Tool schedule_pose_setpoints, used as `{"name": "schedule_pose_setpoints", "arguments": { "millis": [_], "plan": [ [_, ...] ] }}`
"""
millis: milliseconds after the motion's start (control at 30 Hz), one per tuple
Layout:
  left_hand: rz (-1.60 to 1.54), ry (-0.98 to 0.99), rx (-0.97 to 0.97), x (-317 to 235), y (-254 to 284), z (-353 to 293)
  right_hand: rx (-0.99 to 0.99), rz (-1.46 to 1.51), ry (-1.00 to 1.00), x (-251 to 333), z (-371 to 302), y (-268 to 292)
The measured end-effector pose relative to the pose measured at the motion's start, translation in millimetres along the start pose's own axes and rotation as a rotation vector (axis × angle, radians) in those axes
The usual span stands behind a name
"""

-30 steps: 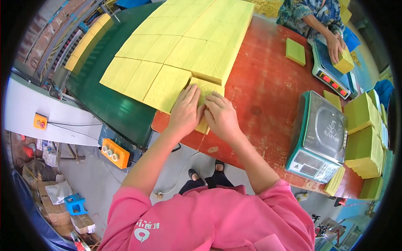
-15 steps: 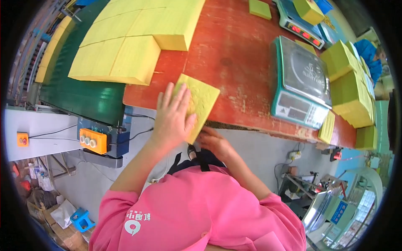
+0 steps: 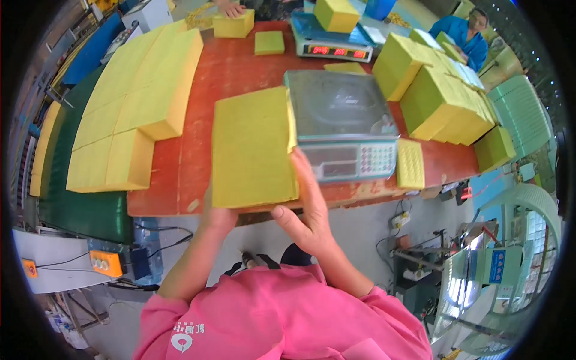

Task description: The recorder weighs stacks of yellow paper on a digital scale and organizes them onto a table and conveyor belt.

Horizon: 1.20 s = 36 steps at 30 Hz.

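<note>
A thick block of yellow paper sheets (image 3: 255, 147) is held up in front of me, over the near side of the red table and just left of the teal scale. My left hand (image 3: 219, 217) holds it from below at the lower left corner; the fingers are hidden behind the block. Against the block's lower right edge lies my right hand (image 3: 312, 213), its fingers stretched out and the thumb apart. The scale (image 3: 339, 108) has a bare metal pan, partly covered at its left by the block.
Joined yellow blocks (image 3: 129, 99) stand at left beside a green belt (image 3: 90, 216). More stacks (image 3: 441, 96) fill the table's right side. A second scale (image 3: 333, 45) bears a yellow block. A co-worker's hand (image 3: 230, 8) rests on a far block; another person (image 3: 465, 42) sits far right.
My view has shifted to the right and further over the table. My left hand has gone from the top of a yellow piece to beneath the block; my right hand has risen to its edge.
</note>
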<state>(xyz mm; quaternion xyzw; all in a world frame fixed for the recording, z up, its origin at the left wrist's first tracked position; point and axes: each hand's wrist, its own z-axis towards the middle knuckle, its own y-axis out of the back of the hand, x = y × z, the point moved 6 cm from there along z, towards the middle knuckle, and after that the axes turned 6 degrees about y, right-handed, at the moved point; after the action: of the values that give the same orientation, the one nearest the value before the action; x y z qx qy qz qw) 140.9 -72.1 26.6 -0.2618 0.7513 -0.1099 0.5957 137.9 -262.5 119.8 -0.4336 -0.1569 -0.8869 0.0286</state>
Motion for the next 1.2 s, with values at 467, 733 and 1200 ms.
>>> {"name": "schedule_pose_setpoints", "arguments": {
  "millis": [467, 733, 1200],
  "plan": [
    [-0.714, 0.290, 0.517, 103, -232, 154, 0.244, -0.888, 0.151, -93, 163, 158],
    [0.054, 0.382, 0.231, -23, -78, 113, 0.307, -0.911, 0.111, -96, 142, 151],
    [1.945, -0.248, -0.492, -177, 148, 183, 0.224, -0.473, 0.019, -22, 116, 4]
  ]
}}
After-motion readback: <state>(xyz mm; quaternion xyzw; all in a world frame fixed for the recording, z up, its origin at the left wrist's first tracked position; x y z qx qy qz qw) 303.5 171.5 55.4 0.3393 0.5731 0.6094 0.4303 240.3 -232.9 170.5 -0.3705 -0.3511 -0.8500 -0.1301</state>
